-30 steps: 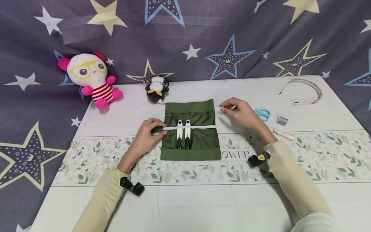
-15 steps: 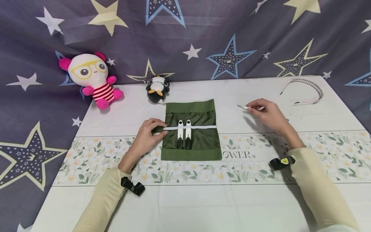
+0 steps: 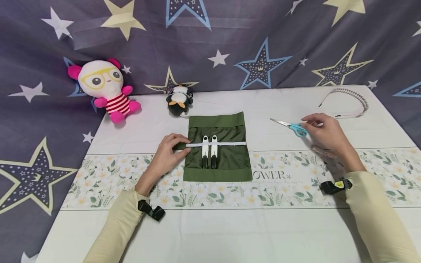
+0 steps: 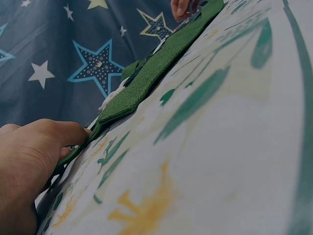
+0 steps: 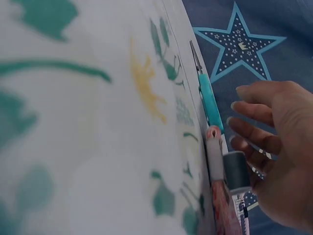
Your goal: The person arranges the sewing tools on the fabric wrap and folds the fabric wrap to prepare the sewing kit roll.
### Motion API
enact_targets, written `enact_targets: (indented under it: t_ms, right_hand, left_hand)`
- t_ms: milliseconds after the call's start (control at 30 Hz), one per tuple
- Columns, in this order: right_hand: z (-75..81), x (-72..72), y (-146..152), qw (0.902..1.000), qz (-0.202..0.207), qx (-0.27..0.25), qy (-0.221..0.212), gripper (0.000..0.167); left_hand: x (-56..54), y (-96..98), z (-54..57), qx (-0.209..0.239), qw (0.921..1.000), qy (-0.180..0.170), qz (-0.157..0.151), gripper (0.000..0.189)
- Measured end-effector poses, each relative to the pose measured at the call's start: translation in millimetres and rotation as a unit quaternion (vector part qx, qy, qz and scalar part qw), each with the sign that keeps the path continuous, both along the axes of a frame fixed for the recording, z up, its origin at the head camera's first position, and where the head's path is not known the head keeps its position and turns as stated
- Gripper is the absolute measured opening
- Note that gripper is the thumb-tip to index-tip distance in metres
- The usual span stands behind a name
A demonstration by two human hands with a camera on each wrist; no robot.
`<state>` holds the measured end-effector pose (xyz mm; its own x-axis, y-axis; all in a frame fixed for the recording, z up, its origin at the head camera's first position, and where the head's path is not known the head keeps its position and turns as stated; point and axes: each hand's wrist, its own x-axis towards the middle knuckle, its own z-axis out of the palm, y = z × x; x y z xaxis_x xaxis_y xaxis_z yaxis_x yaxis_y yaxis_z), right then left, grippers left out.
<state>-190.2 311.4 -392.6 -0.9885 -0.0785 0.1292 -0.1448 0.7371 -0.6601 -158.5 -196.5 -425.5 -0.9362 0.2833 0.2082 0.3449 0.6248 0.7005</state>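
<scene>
A green cloth organizer (image 3: 217,175) lies flat on the table, a white elastic band (image 3: 230,144) across its middle. Two slim white tools with black ends (image 3: 205,148) sit side by side under the band. At the organizer's left edge my left hand (image 3: 167,151) pinches the cloth between thumb and fingers, near the band's end. Turquoise-handled scissors (image 3: 297,129) lie to the right with blades pointing left. Just above their handles hovers my right hand (image 3: 325,131), fingers loosely bent and holding nothing. In the right wrist view the fingers (image 5: 254,129) stand apart from the scissors.
A grey thread spool (image 5: 237,171) and a slim pink-and-white stick (image 3: 323,151) lie near the right hand. Behind it rests a headband (image 3: 356,96). A pink-and-white plush toy (image 3: 110,87) and a small penguin plush (image 3: 179,100) sit at the back left.
My right hand has moved right, away from the organizer's right edge, passing over the scissors to beyond their handles. The scissors now show in full. My left hand has stayed put.
</scene>
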Motion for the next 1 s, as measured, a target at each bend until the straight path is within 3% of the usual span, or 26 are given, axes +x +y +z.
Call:
enact_targets:
  t_ms: [467, 1000]
  right_hand:
    - [-7.6, -1.2, 10.4, 0.9988, -0.006, 0.046, -0.018, 0.04]
    - [-11.0, -2.3, 9.3, 0.9983, 0.004, 0.051, -0.029, 0.041]
  left_hand:
    - [-0.8, 1.0, 0.8, 0.001, 1.0, 0.0, 0.0, 0.022]
    - [-0.2, 0.5, 0.5, 0.003, 1.0, -0.008, 0.002, 0.022]
